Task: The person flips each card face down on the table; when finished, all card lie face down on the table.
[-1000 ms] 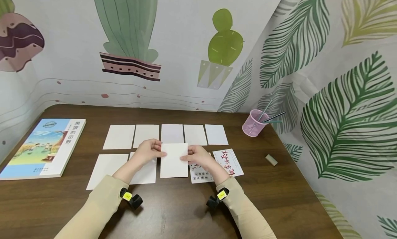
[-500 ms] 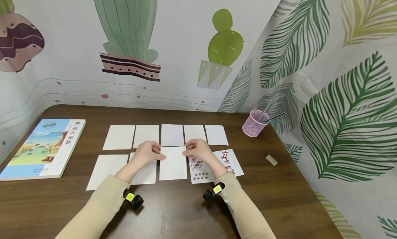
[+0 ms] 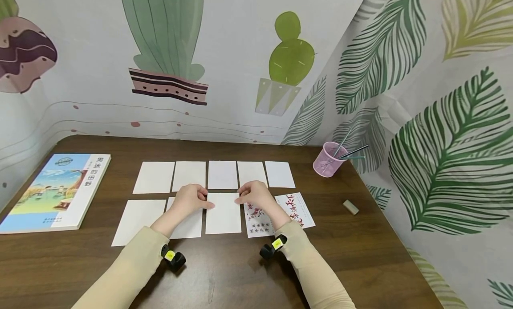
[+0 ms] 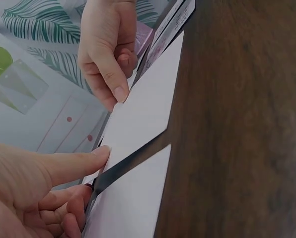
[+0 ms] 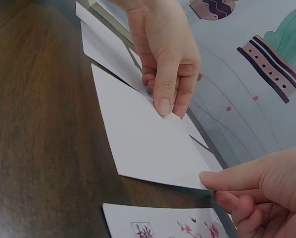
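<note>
A blank white card (image 3: pixel 223 215) lies in the middle of the front row on the brown table. My left hand (image 3: pixel 187 198) pinches its far left corner, the thumb (image 4: pixel 96 157) on top of the card. At the far right corner my right hand (image 3: pixel 256 196) pinches it too, with the thumb (image 5: pixel 212 179) over the edge and the other fingers curled below. Left of it are two blank cards, one (image 3: pixel 138 217) uncovered and one (image 3: pixel 189 224) partly under my left hand. To the right lie two printed cards, one (image 3: pixel 259 226) partly behind my right hand, another (image 3: pixel 300 206) with red characters.
Several blank white cards form a back row, including one (image 3: pixel 154 177) at its left end. A picture book (image 3: pixel 56 191) lies at the left. A pink pen cup (image 3: pixel 327 160) holding thin sticks stands at the back right, with an eraser (image 3: pixel 351 206) nearer the right edge.
Both hands have brought the blank card slightly nearer and down into the front row, uncovering the lower edge of the back-row card behind it. My right hand has shifted to the card's far corner.
</note>
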A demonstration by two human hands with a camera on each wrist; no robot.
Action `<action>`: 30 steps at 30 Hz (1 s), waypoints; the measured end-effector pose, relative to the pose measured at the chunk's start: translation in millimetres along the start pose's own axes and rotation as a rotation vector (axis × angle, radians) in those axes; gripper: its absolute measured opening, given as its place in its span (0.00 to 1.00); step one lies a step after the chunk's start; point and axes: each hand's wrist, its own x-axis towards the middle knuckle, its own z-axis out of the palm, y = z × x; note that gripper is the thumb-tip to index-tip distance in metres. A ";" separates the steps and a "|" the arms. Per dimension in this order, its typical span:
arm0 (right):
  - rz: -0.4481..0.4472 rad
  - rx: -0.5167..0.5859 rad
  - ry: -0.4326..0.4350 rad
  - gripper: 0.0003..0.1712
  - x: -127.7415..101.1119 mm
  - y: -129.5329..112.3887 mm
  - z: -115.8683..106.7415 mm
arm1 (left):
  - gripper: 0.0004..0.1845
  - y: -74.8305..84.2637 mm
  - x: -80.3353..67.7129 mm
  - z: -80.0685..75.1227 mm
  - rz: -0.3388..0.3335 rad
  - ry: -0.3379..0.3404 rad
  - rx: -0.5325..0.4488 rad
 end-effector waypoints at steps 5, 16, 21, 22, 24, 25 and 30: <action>-0.018 0.002 -0.006 0.15 0.1 2.4 1.3 | 0.22 0.7 -1.0 0.8 -0.008 0.003 -0.010; -0.085 -0.014 0.038 0.14 -2.8 11.0 -10.8 | 0.22 -1.4 -0.6 3.9 0.001 0.017 -0.015; -0.094 -0.003 0.117 0.15 -10.1 25.1 -32.5 | 0.19 4.1 2.3 6.7 0.080 0.055 -0.061; -0.090 0.002 0.129 0.15 -11.7 29.1 -37.1 | 0.18 7.0 2.4 7.9 0.097 0.057 -0.073; -0.091 0.006 0.133 0.16 -15.4 37.9 -46.0 | 0.18 13.6 2.7 11.2 0.126 0.050 -0.101; -0.089 0.005 0.130 0.16 -17.5 41.9 -50.1 | 0.18 17.2 2.9 13.7 0.132 0.043 -0.116; -0.086 -0.012 0.106 0.18 -27.8 56.5 -62.6 | 0.20 35.4 4.3 30.3 0.154 -0.001 -0.148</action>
